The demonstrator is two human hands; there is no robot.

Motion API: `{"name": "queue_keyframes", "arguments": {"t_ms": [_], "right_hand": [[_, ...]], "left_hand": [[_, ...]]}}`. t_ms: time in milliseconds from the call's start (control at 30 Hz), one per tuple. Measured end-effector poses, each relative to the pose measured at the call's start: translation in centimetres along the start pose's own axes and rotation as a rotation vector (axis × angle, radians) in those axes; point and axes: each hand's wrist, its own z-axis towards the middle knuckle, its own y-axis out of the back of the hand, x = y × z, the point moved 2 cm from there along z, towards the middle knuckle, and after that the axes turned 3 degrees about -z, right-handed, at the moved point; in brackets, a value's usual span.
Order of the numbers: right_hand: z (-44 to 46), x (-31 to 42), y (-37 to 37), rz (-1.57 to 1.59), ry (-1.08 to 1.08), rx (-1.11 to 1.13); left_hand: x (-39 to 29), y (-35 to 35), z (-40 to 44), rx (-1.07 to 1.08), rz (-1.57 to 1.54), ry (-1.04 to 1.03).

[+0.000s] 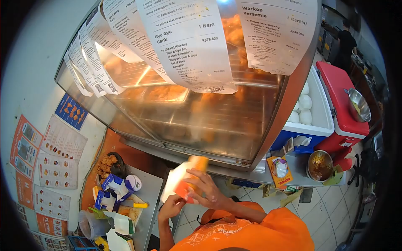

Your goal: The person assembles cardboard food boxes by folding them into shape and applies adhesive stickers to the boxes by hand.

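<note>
Both hands meet at an orange and white paper packet (180,180), held in front of the glass display case (209,138). My left hand (172,206) pinches its lower edge. Over its right side lies my right hand (207,189), fingers bent against the paper. The packet's upper end is blurred, and whether anything is inside it cannot be seen. Printed receipts (192,46) hang across the top of the case, with fried food behind the glass.
At left, a counter (144,209) bears a bowl of fried pieces (109,165), blue-and-white boxes (115,190) and a clear container (90,224). At right are an open cooler (307,125), a red cooler (339,100), a sauce bowl (320,165) and a distant person (345,46).
</note>
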Motion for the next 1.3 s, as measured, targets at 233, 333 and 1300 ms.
{"name": "queue_keyframes", "arguments": {"t_ms": [233, 333, 1300], "right_hand": [[-1.3, -2.9, -3.0, 0.351, -0.476, -0.203], [-1.2, -4.0, -2.9, 0.697, -0.647, -0.343], [1.5, -3.8, -10.9, 0.3, -0.954, 0.33]], "left_hand": [[-3.7, 0.4, -0.6, -0.303, 0.287, -0.082], [-5.2, -0.6, -0.9, -0.087, 0.468, -0.352], [-1.0, 7.2, -15.0, -0.823, -0.418, -0.337]]}}
